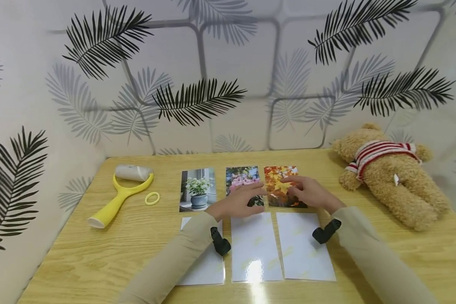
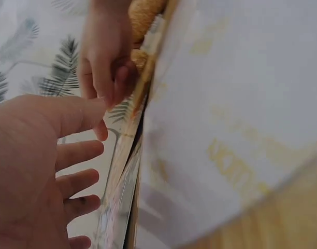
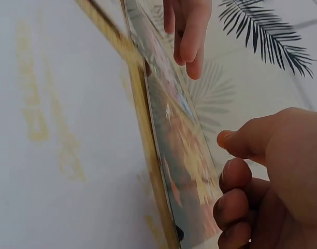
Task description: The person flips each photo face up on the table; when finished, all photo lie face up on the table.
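Three glossy photos lie in a row: a potted plant point(image 1: 198, 190), pink flowers point(image 1: 243, 173) and orange autumn leaves point(image 1: 276, 196). My left hand point(image 1: 238, 202) hovers over the pink-flower photo and hides its lower part. Its fingers are spread and hold nothing in the left wrist view. Over the autumn-leaf photo is my right hand point(image 1: 312, 192), fingers loosely bent and thumb apart in the right wrist view, with nothing held. Below the photos lie three white laminated sheets: left point(image 1: 209, 270), middle point(image 1: 255, 253) and right point(image 1: 304, 257). My left forearm covers much of the left one.
A teddy bear point(image 1: 399, 177) in a striped top lies at the right of the wooden table point(image 1: 144, 236). On the left are a yellow-handled roller point(image 1: 118, 202) and a yellow ring point(image 1: 152, 198). A leaf-patterned wall point(image 1: 243, 126) rises behind the table.
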`<state>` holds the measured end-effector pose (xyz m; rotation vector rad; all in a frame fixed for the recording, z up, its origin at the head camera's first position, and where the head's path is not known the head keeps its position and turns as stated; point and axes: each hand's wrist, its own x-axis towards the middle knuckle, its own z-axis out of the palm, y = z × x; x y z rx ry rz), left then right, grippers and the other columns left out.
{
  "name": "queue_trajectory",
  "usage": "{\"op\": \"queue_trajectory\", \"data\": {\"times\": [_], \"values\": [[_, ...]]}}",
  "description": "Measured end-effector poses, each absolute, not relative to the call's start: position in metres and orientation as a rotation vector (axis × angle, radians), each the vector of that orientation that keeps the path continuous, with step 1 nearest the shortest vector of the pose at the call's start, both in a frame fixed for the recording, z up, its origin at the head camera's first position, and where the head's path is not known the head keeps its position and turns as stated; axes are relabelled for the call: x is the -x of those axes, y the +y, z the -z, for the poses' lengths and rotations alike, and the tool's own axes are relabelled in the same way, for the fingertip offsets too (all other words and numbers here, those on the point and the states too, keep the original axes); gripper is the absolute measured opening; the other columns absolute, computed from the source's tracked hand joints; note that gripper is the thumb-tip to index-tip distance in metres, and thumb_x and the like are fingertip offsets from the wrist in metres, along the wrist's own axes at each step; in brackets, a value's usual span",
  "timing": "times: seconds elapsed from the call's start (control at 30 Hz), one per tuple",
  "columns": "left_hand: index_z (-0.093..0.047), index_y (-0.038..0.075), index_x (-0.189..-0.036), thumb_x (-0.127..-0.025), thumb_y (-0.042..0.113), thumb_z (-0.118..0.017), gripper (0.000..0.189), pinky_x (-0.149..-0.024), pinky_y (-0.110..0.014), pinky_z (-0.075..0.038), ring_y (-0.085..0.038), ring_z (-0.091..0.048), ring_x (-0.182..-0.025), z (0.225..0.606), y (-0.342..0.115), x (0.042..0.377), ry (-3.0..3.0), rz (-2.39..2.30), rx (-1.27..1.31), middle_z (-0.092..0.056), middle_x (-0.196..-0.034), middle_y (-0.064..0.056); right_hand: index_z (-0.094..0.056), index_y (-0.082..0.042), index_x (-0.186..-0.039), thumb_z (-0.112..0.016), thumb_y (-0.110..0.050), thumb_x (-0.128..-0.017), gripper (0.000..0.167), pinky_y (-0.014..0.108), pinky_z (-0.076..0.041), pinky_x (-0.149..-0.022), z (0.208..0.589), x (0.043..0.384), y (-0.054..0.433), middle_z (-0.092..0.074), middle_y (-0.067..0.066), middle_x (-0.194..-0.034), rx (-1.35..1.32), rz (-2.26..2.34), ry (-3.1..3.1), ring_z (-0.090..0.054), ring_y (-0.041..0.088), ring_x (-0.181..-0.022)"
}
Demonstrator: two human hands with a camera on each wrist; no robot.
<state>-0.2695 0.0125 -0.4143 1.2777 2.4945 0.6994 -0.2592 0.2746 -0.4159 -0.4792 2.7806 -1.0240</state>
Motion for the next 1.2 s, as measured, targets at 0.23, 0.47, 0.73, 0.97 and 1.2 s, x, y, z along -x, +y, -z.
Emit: {"op": "queue_trajectory", "data": {"times": [0.23,0.47,0.73,0.97,1.2], "values": [[-0.050,0.002,-0.138,-0.097,0.019,-0.055,0.045,-0.115,-0.058,-0.018,-0.036,-0.024,-0.144,0.413,-0.030,0.253,2.462,-0.905,-1.208,-0.032,-0.154,-0.019,-0.060,-0.007,-0.129,-0.053,-0.010,-0.097,0.033,0.024,-0.034,-0.047,0.410,0.248,0.238,-0.044,-0.004,-0.057,0.636,1.021,2.759,-0.040,0.011,-0.049],[-0.053,0.000,-0.132,-0.095,0.017,-0.057,0.041,-0.110,-0.063,-0.023,-0.039,-0.029,-0.141,0.416,-0.072,0.227,2.548,-0.942,-1.161,-0.036,-0.151,-0.020,-0.060,-0.005,-0.126,-0.055,-0.008,-0.095,0.031,0.022,-0.033,-0.051,0.406,0.236,0.212,-0.045,-0.002,-0.066,0.747,1.086,2.657,-0.040,0.011,-0.056],[-0.056,0.002,-0.125,-0.091,0.015,-0.063,0.036,-0.105,-0.066,-0.026,-0.041,-0.033,-0.137,0.416,-0.118,0.198,2.685,-0.919,-1.105,-0.040,-0.147,-0.021,-0.061,-0.003,-0.123,-0.055,-0.008,-0.096,0.029,0.022,-0.042,-0.054,0.410,0.227,0.182,-0.067,0.008,-0.087,0.878,1.170,2.491,-0.051,0.008,-0.061],[-0.058,0.009,-0.111,-0.087,0.019,-0.071,0.029,-0.105,-0.058,-0.032,-0.039,-0.034,-0.133,0.414,-0.147,0.174,2.615,-0.959,-0.961,-0.040,-0.141,-0.018,-0.052,-0.001,-0.135,-0.052,-0.010,-0.098,0.038,0.025,-0.052,-0.067,0.412,0.216,0.159,-0.065,0.018,-0.113,0.952,1.209,2.350,-0.062,0.013,-0.075],[-0.055,0.017,-0.106,-0.081,0.030,-0.077,0.036,-0.103,-0.052,-0.036,-0.031,-0.035,-0.130,0.415,-0.171,0.158,2.564,-0.940,-0.899,-0.040,-0.138,-0.011,-0.037,0.004,-0.143,-0.047,-0.018,-0.102,0.047,0.032,-0.052,-0.070,0.409,0.215,0.140,-0.058,0.024,-0.127,0.768,1.382,2.147,-0.068,0.021,-0.082]]}}
